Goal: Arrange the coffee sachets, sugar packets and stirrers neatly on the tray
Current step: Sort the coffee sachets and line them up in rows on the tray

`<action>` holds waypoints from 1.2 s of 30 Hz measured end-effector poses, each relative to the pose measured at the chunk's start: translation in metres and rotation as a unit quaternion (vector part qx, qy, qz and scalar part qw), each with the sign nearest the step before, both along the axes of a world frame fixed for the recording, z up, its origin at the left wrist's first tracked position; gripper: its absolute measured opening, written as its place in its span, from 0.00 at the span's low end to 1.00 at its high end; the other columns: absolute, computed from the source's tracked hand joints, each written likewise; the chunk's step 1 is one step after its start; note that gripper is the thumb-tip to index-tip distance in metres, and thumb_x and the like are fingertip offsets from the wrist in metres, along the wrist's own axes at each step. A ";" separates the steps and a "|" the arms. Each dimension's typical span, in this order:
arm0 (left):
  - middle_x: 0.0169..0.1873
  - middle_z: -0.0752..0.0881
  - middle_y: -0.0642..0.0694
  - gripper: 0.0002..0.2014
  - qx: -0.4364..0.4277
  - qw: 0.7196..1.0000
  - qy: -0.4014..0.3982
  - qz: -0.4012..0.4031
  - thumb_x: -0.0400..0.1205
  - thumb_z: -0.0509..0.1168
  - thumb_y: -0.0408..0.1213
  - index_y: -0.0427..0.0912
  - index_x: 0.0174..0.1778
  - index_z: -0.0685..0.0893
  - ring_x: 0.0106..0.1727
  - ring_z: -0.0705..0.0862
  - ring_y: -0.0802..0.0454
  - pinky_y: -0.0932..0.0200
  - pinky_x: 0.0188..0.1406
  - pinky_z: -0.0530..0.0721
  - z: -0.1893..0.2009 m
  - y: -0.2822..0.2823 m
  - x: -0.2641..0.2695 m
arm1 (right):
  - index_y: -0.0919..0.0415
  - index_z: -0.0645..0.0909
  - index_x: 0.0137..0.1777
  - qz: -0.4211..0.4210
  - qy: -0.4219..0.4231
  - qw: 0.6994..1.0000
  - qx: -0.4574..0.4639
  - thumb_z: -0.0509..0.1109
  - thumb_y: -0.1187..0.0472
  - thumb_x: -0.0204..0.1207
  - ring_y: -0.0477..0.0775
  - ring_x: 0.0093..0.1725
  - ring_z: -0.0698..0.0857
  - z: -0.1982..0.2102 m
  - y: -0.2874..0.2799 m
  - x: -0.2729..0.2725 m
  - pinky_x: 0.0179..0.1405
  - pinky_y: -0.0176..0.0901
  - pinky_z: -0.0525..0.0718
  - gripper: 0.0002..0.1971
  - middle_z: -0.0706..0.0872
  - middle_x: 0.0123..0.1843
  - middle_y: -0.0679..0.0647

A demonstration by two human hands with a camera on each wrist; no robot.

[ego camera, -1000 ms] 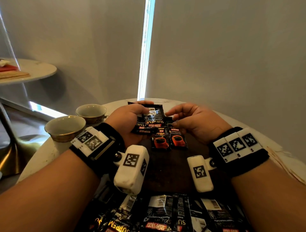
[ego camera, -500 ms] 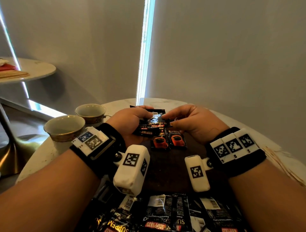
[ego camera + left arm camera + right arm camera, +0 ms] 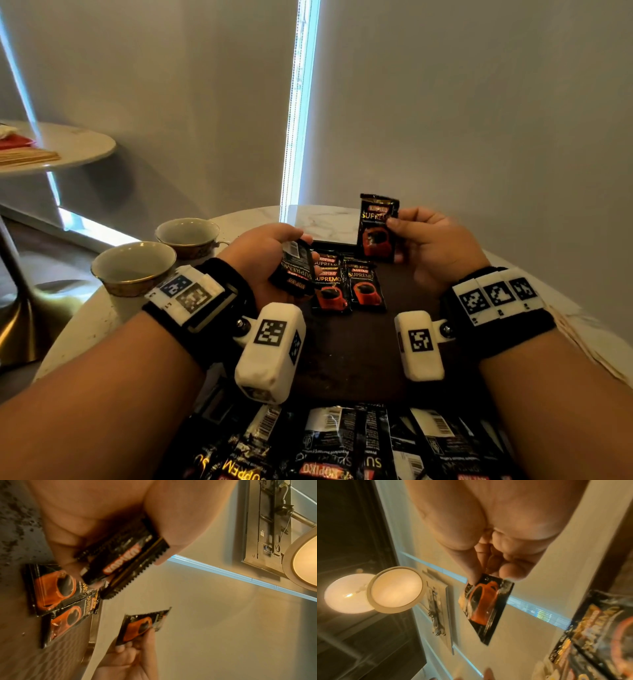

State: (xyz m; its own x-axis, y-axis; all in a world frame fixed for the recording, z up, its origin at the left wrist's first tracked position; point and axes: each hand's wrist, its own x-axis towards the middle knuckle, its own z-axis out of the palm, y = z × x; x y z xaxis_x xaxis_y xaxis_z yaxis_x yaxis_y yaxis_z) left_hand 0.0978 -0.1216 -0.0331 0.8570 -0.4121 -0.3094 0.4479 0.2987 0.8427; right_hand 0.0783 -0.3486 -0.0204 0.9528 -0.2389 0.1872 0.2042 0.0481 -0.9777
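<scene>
A dark brown tray (image 3: 356, 349) lies on the round marble table. Two black coffee sachets (image 3: 346, 284) with red cups lie side by side at the tray's far end, also seen as the laid sachets (image 3: 56, 599) from the left wrist. My left hand (image 3: 274, 260) grips a small stack of sachets (image 3: 296, 270), the held stack (image 3: 123, 563) showing serrated edges. My right hand (image 3: 431, 243) pinches one sachet (image 3: 376, 228) upright above the tray's far right, the same single sachet (image 3: 486, 604) hanging from thumb and fingers. No sugar packets or stirrers are visible.
Several loose sachets (image 3: 342, 445) lie heaped at the tray's near edge. Two gold-rimmed cups (image 3: 133, 265) stand on the table to the left. Light paper sheets (image 3: 589, 349) lie at the right table edge. A second round table (image 3: 68, 147) stands far left.
The hands have drawn apart. My right hand has pulled one sachet out of the stack and lifted it upright to the right; my left hand keeps the rest.
</scene>
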 end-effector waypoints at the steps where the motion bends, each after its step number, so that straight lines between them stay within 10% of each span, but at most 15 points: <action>1: 0.38 0.83 0.40 0.10 -0.001 1.000 -0.001 0.001 0.87 0.58 0.41 0.40 0.55 0.81 0.35 0.83 0.46 0.52 0.37 0.82 0.000 0.000 0.000 | 0.61 0.80 0.50 0.002 0.028 1.000 -0.005 0.68 0.73 0.79 0.59 0.36 0.86 -0.004 -0.005 0.000 0.21 0.38 0.76 0.07 0.89 0.43 0.61; 9: 0.39 0.83 0.39 0.11 -0.004 1.000 -0.002 -0.003 0.87 0.58 0.40 0.39 0.58 0.79 0.38 0.82 0.44 0.48 0.40 0.81 -0.002 0.001 0.004 | 0.62 0.84 0.63 0.024 0.195 0.980 -0.023 0.67 0.74 0.79 0.65 0.50 0.86 -0.038 -0.025 0.005 0.32 0.47 0.80 0.16 0.90 0.54 0.66; 13: 0.38 0.83 0.39 0.10 0.003 1.000 -0.001 -0.004 0.87 0.58 0.40 0.39 0.57 0.80 0.38 0.82 0.45 0.49 0.40 0.81 -0.002 0.001 0.004 | 0.58 0.84 0.61 0.028 0.226 0.973 -0.031 0.67 0.74 0.79 0.56 0.35 0.90 -0.040 -0.025 0.003 0.23 0.40 0.78 0.15 0.92 0.45 0.60; 36: 0.43 0.82 0.38 0.11 0.039 0.998 0.002 -0.050 0.82 0.55 0.36 0.40 0.57 0.78 0.40 0.84 0.41 0.41 0.42 0.86 -0.010 0.003 0.010 | 0.64 0.82 0.59 0.005 0.262 0.963 -0.059 0.75 0.74 0.73 0.50 0.29 0.83 -0.041 -0.024 0.002 0.20 0.37 0.77 0.15 0.89 0.42 0.59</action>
State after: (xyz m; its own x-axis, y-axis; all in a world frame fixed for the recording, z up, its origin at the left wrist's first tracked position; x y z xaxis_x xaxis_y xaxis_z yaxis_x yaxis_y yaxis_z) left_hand 0.1074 -0.1189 -0.0427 0.8118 -0.4702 -0.3463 0.4748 0.1863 0.8602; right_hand 0.0798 -0.3729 -0.0616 0.9260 -0.2364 -0.2944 -0.3184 -0.0697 -0.9454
